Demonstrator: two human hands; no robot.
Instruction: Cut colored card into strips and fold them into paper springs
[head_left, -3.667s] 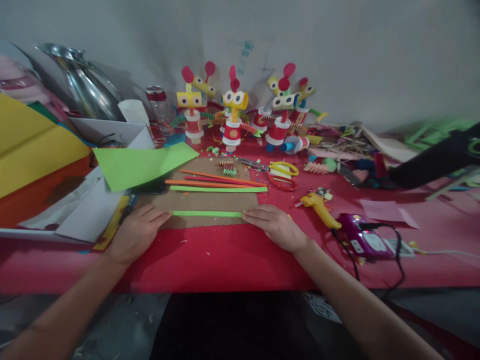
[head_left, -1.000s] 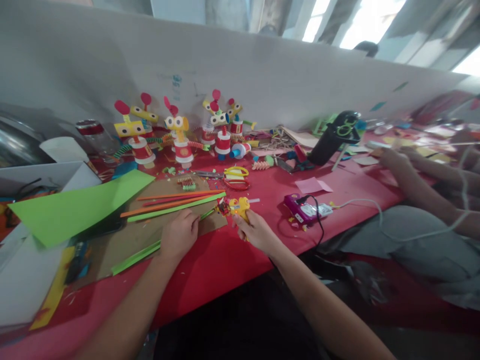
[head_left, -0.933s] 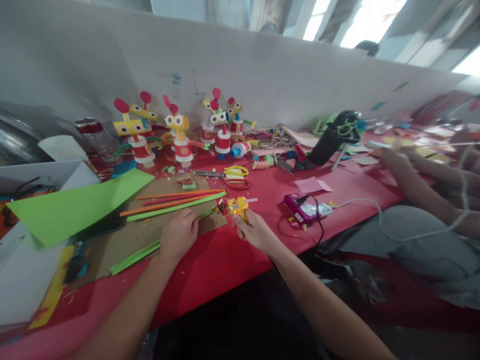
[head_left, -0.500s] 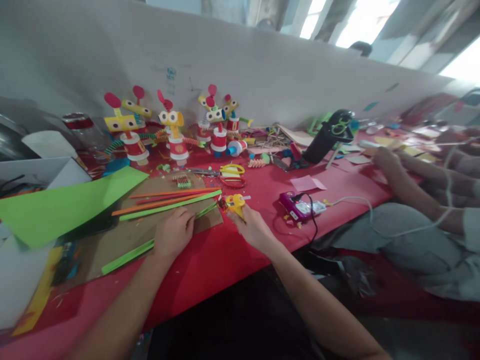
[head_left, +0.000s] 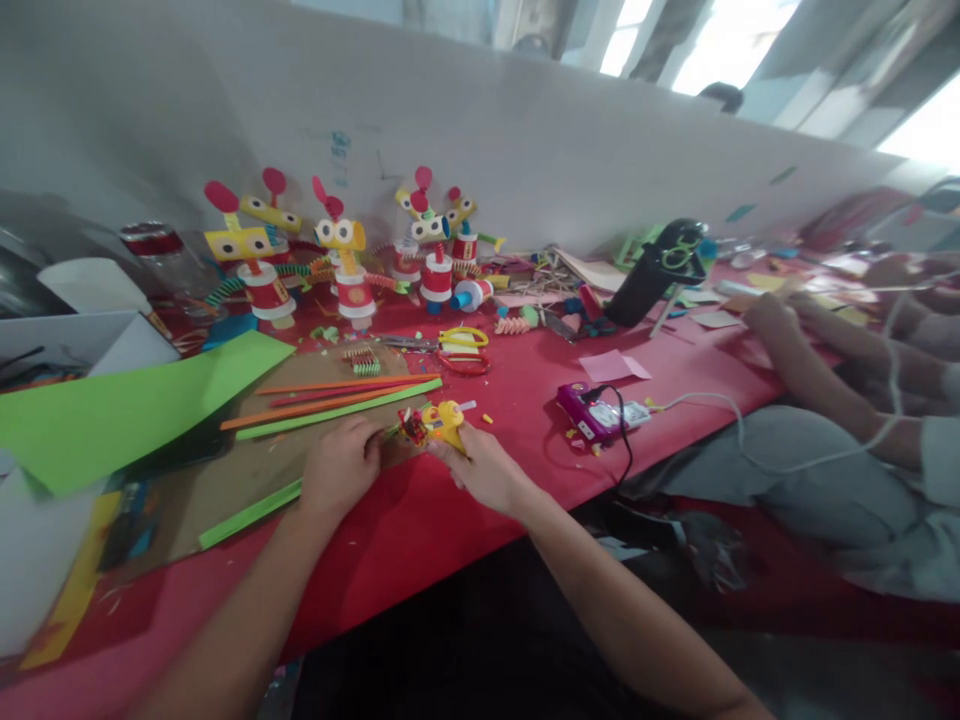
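Observation:
My right hand (head_left: 480, 465) is wrapped round a yellow glue gun (head_left: 444, 420), whose nozzle end points left toward my left hand. The fingers of my left hand (head_left: 346, 462) are pinched on a green paper strip, mostly hidden, over the brown cardboard (head_left: 191, 510). Where the nozzle meets the strip is too small to tell. Orange strips (head_left: 300, 410) and a long green strip (head_left: 345, 408) lie just beyond my left hand. Another green strip (head_left: 251, 515) extends from under it. Scissors with yellow handles (head_left: 463, 338) lie behind.
Several paper figures (head_left: 352, 290) stand at the back by the wall. A large green sheet (head_left: 142, 410) lies at left. To the right are a purple power strip (head_left: 589, 412) with cables and a black holder (head_left: 645, 285). Another person's hands (head_left: 772, 320) rest farther right.
My right hand has brought the glue gun left and slightly down, close to my left hand. The green strip's free end is now mostly hidden. A small yellow bit shows on the table.

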